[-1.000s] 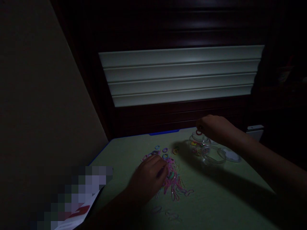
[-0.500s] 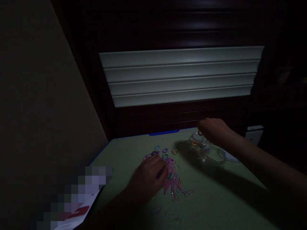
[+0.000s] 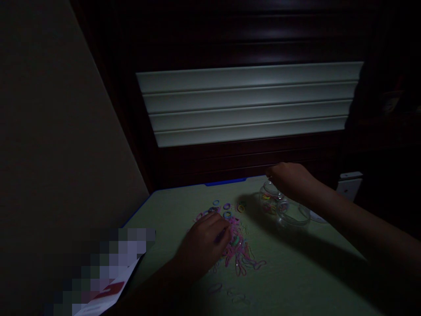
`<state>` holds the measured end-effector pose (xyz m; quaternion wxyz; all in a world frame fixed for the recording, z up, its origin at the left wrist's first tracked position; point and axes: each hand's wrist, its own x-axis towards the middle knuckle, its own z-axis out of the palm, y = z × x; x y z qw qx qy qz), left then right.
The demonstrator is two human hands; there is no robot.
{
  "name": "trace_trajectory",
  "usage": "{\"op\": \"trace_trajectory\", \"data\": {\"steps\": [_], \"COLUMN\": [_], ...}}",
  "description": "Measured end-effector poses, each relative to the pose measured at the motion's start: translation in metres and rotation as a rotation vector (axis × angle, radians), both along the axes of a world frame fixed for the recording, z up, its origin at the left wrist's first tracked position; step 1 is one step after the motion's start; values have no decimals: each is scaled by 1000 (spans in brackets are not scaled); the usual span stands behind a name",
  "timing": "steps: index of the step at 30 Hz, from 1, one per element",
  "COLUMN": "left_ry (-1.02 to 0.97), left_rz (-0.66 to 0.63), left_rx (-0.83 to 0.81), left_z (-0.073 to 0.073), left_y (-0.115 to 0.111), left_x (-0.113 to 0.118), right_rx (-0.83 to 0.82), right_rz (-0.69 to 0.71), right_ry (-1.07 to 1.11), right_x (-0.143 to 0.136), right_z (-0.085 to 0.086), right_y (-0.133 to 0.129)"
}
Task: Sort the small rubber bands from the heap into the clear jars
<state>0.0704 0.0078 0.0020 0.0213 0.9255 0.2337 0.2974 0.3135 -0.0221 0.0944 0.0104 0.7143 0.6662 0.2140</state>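
My left hand rests at the left side of a loose pile of mostly pink hair ties on the table. Its fingers are curled around a dark purple hair tie. Over the mouth of a clear round jar hangs my right hand, fingers pinched together. Whether anything is between those fingertips is too dark to tell. Coloured hair ties lie inside that jar. In front of it, under my right wrist, stands a second clear jar.
Several small ring-shaped ties, including a purple one, lie behind the pile. Thin loose bands are near the front. A white object stands at the right. A printed sheet is at lower left. Louvred panelling rises behind the table.
A red hair tie that hung below my right fingers no longer shows there. The right hand has shifted very slightly left; my left hand stays at the pile.
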Motion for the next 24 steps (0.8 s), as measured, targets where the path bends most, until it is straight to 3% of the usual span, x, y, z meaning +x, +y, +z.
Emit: {"op": "trace_trajectory", "data": {"steps": [7,14,24], "left_ry": [-31,66,152], "left_rz": [-16,-91,-151], "left_rx": [-40,-5,-47], "left_z": [0,4,4], "left_y": [0,-7,-13], "left_x": [0,2,4], "right_rx": [-8,8,48], "right_rz": [174,341,364], "right_ry": [40,42,39], "right_x": [-25,-44,-43], "right_z": [-2,-14,-21], "right_y": [-10,-15,-12]}}
